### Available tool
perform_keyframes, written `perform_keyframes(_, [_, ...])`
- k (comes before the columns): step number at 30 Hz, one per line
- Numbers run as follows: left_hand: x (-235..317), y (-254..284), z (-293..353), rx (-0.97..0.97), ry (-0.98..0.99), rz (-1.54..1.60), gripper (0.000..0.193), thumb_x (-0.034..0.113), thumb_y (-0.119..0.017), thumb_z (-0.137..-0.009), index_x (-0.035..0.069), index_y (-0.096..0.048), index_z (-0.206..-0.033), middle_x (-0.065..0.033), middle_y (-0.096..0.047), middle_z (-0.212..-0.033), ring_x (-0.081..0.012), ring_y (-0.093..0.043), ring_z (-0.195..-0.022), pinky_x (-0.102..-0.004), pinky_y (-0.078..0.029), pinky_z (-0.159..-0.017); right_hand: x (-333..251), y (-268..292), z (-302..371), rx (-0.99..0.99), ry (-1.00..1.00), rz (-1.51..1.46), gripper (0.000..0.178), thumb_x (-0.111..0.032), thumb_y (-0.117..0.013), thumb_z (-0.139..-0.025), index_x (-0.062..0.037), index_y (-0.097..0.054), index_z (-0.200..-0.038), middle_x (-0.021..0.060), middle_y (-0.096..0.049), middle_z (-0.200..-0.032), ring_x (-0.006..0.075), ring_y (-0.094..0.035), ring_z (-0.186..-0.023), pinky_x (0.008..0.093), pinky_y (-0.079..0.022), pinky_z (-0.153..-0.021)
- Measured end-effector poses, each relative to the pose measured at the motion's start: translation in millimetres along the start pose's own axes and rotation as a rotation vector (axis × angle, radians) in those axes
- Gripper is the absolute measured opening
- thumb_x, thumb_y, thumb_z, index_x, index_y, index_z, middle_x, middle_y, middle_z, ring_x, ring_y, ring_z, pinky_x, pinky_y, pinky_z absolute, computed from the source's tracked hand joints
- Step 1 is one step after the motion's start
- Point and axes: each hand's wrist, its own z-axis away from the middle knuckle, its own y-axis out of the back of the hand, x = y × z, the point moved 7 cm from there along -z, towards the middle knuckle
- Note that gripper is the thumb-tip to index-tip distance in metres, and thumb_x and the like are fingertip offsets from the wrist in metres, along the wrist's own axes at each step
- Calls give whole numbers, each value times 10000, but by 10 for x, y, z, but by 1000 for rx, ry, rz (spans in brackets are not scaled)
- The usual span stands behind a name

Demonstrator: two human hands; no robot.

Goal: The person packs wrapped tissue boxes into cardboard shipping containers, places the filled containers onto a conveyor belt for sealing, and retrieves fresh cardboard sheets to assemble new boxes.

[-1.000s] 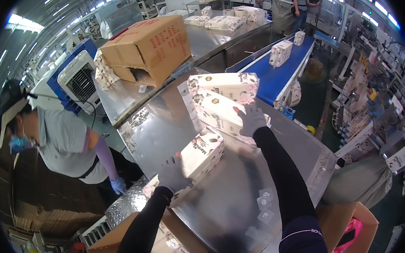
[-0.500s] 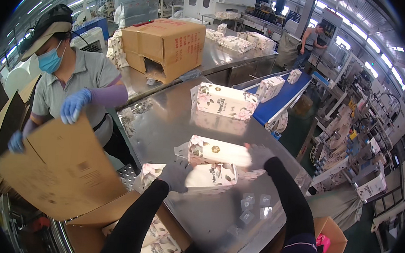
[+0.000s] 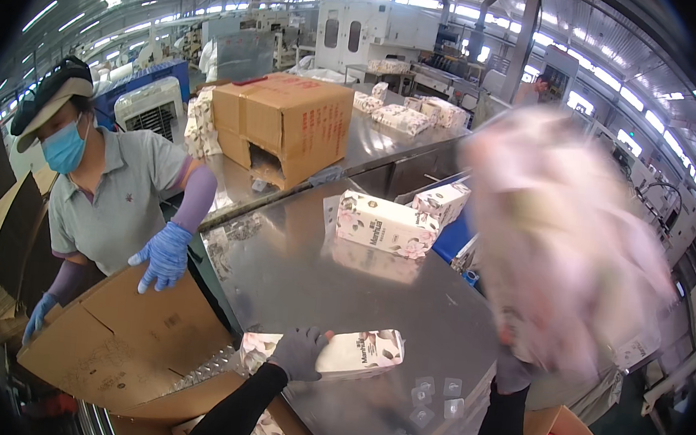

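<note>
The fingers of my left hand (image 3: pixel 298 356), in a grey glove, bend over a white floral pack (image 3: pixel 362 353) lying on the metal surface (image 3: pixel 301 287); whether they squeeze it or only rest there, I cannot tell. Its print shows on both sides of my hand.

My right hand (image 3: pixel 513 372) is up off the surface, closed on the lower end of a floral bundle (image 3: pixel 567 243) in the air to my right, too smeared by motion for me to count its packs.

Just beyond my left hand's pack, toward my right, small clear tabs (image 3: pixel 422 393) lie scattered. Farther off, another pack (image 3: pixel 388 225) stands on the surface, with one more (image 3: pixel 441 202) behind it by the blue conveyor (image 3: pixel 451 242).

At my left, a co-worker (image 3: pixel 125 192) in blue gloves handles a brown cardboard flap (image 3: pixel 142 340). A large carton (image 3: pixel 310 125) sits past the surface's far edge.
</note>
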Motion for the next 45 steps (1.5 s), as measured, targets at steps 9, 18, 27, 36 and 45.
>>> perform_keyframes(9, [22,-50,-125,72,-31,29,847,439,-729,-631,87,-481,-1360,-106,-553,-1051,-255,-549,-1017,-369,-421,-894,-329,-1933,-2842,410,289,928,586,-449,-608,-903,-152,-469,-1389,131,-601,-1214,255,-622,-1002,441,-504,-784])
perform_keyframes(18, [-29,-10,-56,-75,-1,22,837,490,-701,-714,79,-447,-1398,-95,-548,-1055,-227,-530,-997,-348,-408,-851,-378,-4707,-1289,-758,98,101,1187,-637,-821,-530,-56,-364,-1458,159,-562,-1329,308,-519,-1278,509,-331,-1092])
perform_keyframes(27, [-250,-669,12,212,-62,-76,381,344,-560,-826,77,-631,-1088,-137,-590,-1081,-276,-545,-1006,-371,-407,-867,-478,-4504,-886,-912,84,-176,886,-377,-803,-557,-77,-495,-1332,199,-655,-1198,328,-621,-1146,410,-494,-962])
perform_keyframes(36, [152,-53,84,321,-183,-72,346,299,-562,-829,56,-612,-1070,-117,-584,-1030,-283,-541,-997,-388,-411,-880,-333,-3019,497,-1115,218,-20,1071,-473,-751,-639,-14,-298,-1494,207,-619,-1226,326,-634,-1115,403,-518,-918])
perform_keyframes(45, [820,1799,2512,670,-146,294,775,234,-801,-610,19,-496,-1289,-147,-568,-1078,-329,-539,-924,-453,-418,-772,-15,-2556,1081,-958,137,-94,883,-436,-837,-602,-98,-475,-1333,189,-599,-1224,340,-622,-1122,421,-525,-919])
